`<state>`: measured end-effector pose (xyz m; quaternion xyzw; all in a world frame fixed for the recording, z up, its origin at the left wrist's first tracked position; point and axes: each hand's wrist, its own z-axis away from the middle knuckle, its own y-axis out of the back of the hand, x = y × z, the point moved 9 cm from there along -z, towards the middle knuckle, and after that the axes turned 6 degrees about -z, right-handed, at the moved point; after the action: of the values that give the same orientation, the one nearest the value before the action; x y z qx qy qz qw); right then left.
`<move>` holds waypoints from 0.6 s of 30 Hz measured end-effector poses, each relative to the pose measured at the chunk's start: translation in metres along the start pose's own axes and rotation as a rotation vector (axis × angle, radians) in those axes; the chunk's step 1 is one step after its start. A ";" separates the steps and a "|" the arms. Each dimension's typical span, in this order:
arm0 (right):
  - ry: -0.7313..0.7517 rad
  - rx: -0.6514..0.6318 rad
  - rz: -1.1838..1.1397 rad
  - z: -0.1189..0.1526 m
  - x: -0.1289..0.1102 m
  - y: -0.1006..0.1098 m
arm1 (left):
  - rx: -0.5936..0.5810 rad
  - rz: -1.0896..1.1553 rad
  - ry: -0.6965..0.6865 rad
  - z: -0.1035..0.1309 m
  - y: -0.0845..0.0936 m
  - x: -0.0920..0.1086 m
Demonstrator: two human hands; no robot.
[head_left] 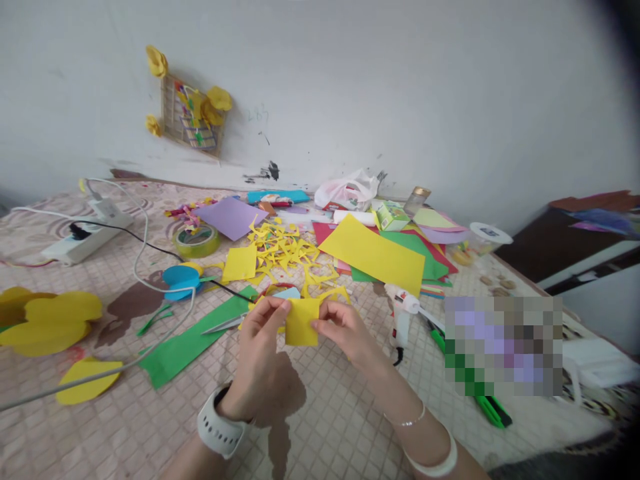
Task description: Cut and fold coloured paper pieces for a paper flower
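A small yellow paper square [302, 323] is held up over the table between my two hands. My left hand [265, 327] pinches its left edge between thumb and fingers. On the right edge, my right hand [345, 328] has the paper between thumb and index finger. Behind my left hand lie scissors [223, 325], partly hidden, on a green paper strip [193, 347]. Yellow paper scraps [285, 250] are heaped beyond the hands, beside another yellow square [240, 263].
A white glue gun [401, 313] lies right of my right hand, near a green cutter [493, 408]. At left are a power strip [83, 237], a loose white cable, yellow paper petals [55, 320] and a tape roll [196, 241]. Coloured sheets [375, 253] lie behind.
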<state>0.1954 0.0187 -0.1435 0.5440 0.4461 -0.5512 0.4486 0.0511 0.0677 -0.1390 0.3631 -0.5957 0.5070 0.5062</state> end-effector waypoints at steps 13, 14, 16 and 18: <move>0.034 0.009 -0.002 0.000 -0.003 0.000 | -0.001 -0.041 -0.015 -0.002 0.001 0.002; 0.036 0.017 -0.008 0.000 -0.004 0.002 | -0.011 -0.046 -0.007 -0.002 0.000 0.000; 0.040 0.029 -0.021 -0.001 -0.005 0.005 | -0.038 -0.060 0.006 -0.002 -0.002 -0.002; 0.044 0.032 -0.029 -0.001 -0.008 0.006 | -0.063 -0.074 0.013 -0.001 -0.004 -0.003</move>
<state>0.2017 0.0182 -0.1359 0.5565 0.4548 -0.5525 0.4221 0.0555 0.0681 -0.1406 0.3653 -0.5944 0.4714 0.5395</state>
